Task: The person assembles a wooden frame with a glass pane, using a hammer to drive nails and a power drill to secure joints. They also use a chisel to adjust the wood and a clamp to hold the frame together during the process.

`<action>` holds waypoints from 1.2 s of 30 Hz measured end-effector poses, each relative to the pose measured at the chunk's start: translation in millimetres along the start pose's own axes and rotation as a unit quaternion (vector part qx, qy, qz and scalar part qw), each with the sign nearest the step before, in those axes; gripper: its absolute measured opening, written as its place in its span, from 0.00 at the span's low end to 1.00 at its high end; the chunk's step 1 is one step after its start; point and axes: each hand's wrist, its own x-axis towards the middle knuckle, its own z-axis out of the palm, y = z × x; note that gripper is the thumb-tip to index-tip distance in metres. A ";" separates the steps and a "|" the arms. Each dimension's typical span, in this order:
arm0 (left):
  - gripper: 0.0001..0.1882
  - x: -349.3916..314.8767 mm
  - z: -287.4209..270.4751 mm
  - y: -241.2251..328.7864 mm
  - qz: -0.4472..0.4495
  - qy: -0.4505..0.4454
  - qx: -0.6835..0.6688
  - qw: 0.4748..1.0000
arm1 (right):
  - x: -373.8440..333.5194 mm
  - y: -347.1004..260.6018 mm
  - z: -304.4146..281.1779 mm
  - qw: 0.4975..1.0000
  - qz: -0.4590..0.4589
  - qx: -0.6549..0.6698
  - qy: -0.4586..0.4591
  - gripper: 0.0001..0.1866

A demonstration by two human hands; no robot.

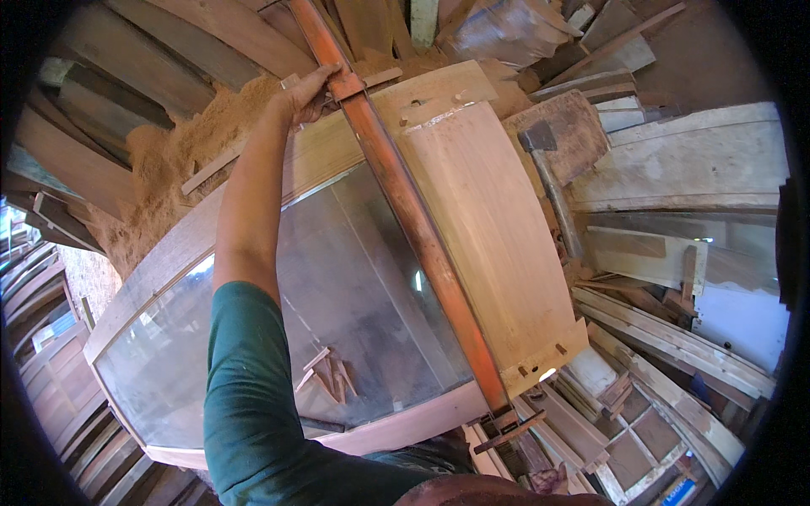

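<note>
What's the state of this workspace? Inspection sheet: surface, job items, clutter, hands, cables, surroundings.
Surface: support under the glazed wooden frame hidden; sawdust heaped beyond its far left side.
Job items: orange bar clamp spans the frame, partly over the glass pane.
Clutter: wood slivers on the pane; hammer or hatchet beside the frame's right side.
Hands: left hand at the clamp's far part, grip unclear; right hand not clearly made out.
Cables: nothing seen.
Surroundings: wooden boards upper left; white panel at right.
</note>
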 end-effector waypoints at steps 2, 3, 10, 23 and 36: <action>0.29 0.5 -6.4 -3.5 0.004 0.001 -0.025 1.000 | -9.6 -29.4 44.8 0.991 -0.010 -0.124 -0.044 0.24; 0.29 13.1 2.8 -0.4 0.008 -0.016 -0.034 0.999 | -25.9 -32.3 68.7 0.978 -0.042 -0.194 -0.058 0.24; 0.30 20.6 -11.6 -15.5 0.034 0.015 -0.051 0.998 | -72.3 -23.5 404.1 0.510 -0.541 -0.648 -0.168 0.40; 0.32 5.3 -0.8 -15.0 0.020 0.040 -0.021 0.999 | -15.4 27.3 426.0 0.493 -0.521 -0.689 -0.101 0.39; 0.33 3.9 8.4 -26.0 0.086 0.060 0.022 0.994 | -48.7 -153.6 888.7 0.384 -0.743 -0.410 -0.362 0.17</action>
